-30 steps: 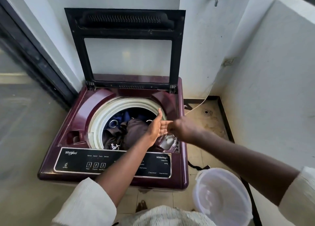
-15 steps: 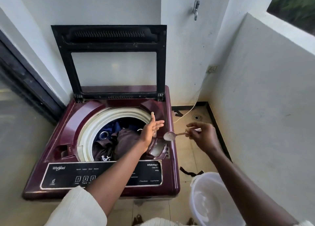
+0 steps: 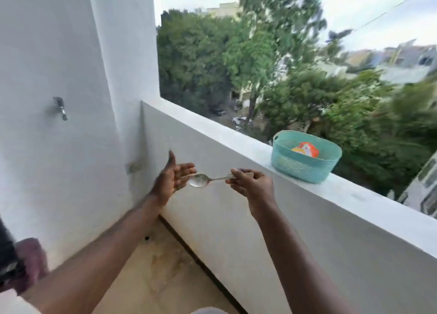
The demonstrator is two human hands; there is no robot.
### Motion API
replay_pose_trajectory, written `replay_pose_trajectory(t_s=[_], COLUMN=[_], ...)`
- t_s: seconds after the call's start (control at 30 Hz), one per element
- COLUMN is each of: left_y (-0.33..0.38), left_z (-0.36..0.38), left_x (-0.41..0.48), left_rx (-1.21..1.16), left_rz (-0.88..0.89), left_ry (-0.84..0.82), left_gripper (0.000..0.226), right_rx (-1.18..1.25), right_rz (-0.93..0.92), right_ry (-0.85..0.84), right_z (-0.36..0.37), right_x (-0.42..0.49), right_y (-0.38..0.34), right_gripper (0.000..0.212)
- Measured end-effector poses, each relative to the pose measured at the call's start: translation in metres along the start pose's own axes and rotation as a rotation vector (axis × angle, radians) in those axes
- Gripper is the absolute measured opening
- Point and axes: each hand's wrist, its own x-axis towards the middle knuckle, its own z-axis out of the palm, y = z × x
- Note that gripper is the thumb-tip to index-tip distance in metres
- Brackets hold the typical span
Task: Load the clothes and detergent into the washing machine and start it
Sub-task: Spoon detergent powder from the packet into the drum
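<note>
My right hand (image 3: 251, 186) pinches the handle of a metal spoon (image 3: 201, 180), its bowl pointing left and looking empty. My left hand (image 3: 171, 180) is held open with fingers spread, its palm just behind the spoon's bowl. A teal plastic basket (image 3: 305, 165) stands on the balcony parapet ledge (image 3: 212, 130) to the right of my hands, with an orange and white detergent packet (image 3: 306, 149) inside. Only a maroon corner of the washing machine (image 3: 30, 261) shows at the far left bottom; its tub and the clothes are out of view.
A metal tap (image 3: 60, 106) sticks out of the white wall at the left. The tiled balcony floor (image 3: 153, 266) runs below my arms. Beyond the parapet lie trees, parked cars and buildings far below.
My view has swung up and right, away from the washing machine toward the parapet and basket. Both hands have moved with it, the spoon still in my right hand and the left palm still open.
</note>
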Motion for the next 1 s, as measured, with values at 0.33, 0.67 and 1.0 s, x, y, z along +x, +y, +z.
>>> replay_pose_trajectory(t_s=[0.33, 0.67, 1.0], left_y=[0.061, 0.046, 0.041], left_z=[0.245, 0.290, 0.290], left_x=[0.104, 0.149, 0.153], left_rx=[0.157, 0.335, 0.373], left_rz=[0.082, 0.174, 0.189], left_ry=[-0.376, -0.408, -0.430], left_gripper=[0.077, 0.083, 0.095], right_rx=[-0.245, -0.792, -0.892], right_rz=[-0.365, -0.339, -0.039], right_ry=[0.469, 0.644, 0.471], right_z=[-0.184, -0.231, -0.223], right_x=[0.109, 0.197, 0.225], right_y=[-0.147, -0.127, -0.121], right_gripper=[0.008, 0.012, 0.018])
